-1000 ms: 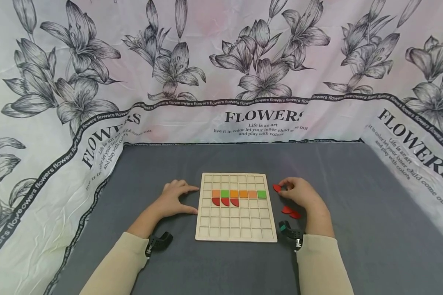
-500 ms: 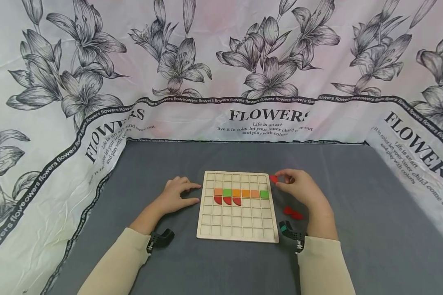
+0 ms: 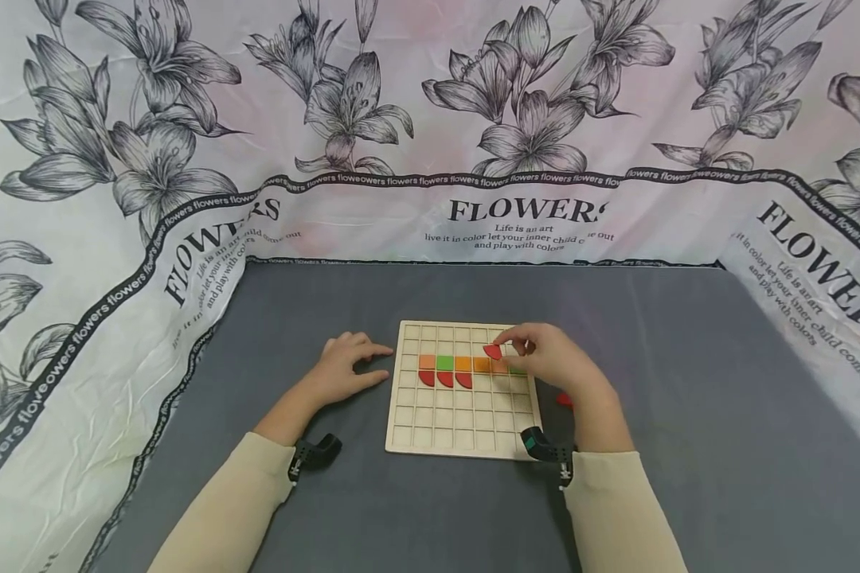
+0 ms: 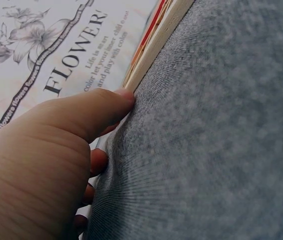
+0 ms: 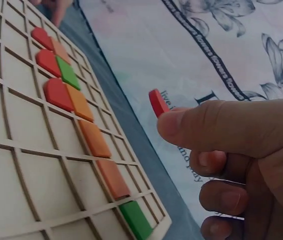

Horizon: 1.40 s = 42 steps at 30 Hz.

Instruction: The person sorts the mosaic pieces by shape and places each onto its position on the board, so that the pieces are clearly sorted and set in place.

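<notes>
A square wooden grid board [image 3: 437,438] lies on the grey cloth. One row of it holds orange, peach and green square tiles [image 3: 445,363]. Below the leftmost three sit red quarter-circle pieces [image 3: 445,380]. Thumb and fingertips of my left hand [image 3: 340,370] reach the board's left edge, spread and holding nothing; in the left wrist view the thumb is at the board's side. Over the board's upper right part, my right hand [image 3: 555,358] pinches another red quarter-circle piece [image 5: 157,102] between thumb and index finger, raised above the grid. That hand partly hides the right-hand tiles.
A loose red piece [image 3: 564,399] shows on the cloth right of the board, partly behind the right wrist. Flower-printed fabric [image 3: 523,219] stands around the back and sides of the grey surface [image 3: 315,509]. Both wrists wear black camera mounts.
My right hand has carried the red quarter-circle piece from beside the board leftward over it. The left hand stays at the left edge. The head view has shifted slightly.
</notes>
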Available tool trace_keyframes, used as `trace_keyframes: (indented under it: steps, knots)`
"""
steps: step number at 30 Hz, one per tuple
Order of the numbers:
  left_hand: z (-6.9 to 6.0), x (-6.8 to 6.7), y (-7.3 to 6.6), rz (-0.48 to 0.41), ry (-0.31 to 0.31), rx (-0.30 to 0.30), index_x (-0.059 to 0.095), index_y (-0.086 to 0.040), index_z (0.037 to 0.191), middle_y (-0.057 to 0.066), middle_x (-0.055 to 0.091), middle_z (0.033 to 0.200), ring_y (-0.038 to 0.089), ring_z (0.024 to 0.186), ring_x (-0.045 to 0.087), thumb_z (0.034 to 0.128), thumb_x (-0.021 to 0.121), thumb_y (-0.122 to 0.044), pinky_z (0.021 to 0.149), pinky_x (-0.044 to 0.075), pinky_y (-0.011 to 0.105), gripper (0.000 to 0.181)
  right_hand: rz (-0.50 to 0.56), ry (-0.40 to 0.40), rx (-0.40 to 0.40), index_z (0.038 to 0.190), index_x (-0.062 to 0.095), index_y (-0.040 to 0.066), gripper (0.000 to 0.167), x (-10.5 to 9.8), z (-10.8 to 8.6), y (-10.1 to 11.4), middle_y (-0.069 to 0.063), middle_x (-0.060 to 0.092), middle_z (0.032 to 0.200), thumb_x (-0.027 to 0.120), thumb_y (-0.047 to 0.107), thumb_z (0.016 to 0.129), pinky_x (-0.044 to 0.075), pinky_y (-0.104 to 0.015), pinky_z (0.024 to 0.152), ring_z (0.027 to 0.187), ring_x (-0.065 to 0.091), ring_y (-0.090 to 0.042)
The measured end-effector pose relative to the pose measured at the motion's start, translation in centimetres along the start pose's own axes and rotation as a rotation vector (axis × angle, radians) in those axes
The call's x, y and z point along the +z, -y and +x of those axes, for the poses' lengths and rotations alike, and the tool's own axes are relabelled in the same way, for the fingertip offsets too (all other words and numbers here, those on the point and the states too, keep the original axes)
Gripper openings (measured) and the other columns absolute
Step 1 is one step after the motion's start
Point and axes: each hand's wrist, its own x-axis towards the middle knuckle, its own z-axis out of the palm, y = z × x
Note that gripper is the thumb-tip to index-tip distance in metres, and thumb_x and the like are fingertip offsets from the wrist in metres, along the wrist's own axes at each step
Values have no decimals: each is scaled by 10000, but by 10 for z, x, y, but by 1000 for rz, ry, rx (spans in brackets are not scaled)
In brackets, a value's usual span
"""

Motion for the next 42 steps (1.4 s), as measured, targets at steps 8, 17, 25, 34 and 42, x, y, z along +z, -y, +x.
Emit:
trace_keyframes:
  steps: [8, 17, 25, 34, 42]
  knots:
    - [0, 0, 0, 0, 13, -12, 737, -209, 1286, -92, 469, 882, 125, 803, 358, 939, 773, -354, 761, 234, 396, 378, 4, 164, 17, 1021, 783, 149, 150, 18, 7, 1, -6, 595, 856, 810, 131, 875, 450, -357, 697, 789, 514, -194]
    - [2, -6, 2, 7, -8, -8, 737, -203, 1284, -85, 483, 889, 129, 807, 368, 939, 775, -336, 762, 237, 398, 371, -100, 152, 30, 949, 771, 153, 121, 25, 14, 4, 20, 640, 881, 835, 144, 848, 474, -371, 756, 819, 547, -188]
    - [1, -2, 4, 3, -7, -8, 736, -202, 1287, -85, 520, 919, 124, 820, 389, 948, 765, -339, 770, 251, 398, 366, -324, 132, 14, 918, 727, 168, 141, 31, 6, 16, 59, 624, 813, 745, 95, 798, 455, -362, 678, 707, 533, -159]
    - [0, 2, 1, -3, -12, -4, 739, -200, 1280, -89, 521, 914, 121, 829, 396, 944, 773, -316, 777, 253, 400, 357, -444, 70, -15, 908, 789, 146, 100, 37, -7, 21, 71, 627, 747, 738, 96, 837, 395, -323, 568, 633, 485, -131]
    - [0, 0, 2, -23, -26, 3, 741, -195, 1273, -94, 516, 907, 116, 821, 385, 946, 771, -304, 779, 243, 408, 346, -515, -39, -5, 850, 846, 222, 71, 42, -14, 25, 41, 744, 921, 814, 160, 862, 486, -332, 525, 700, 629, -118]
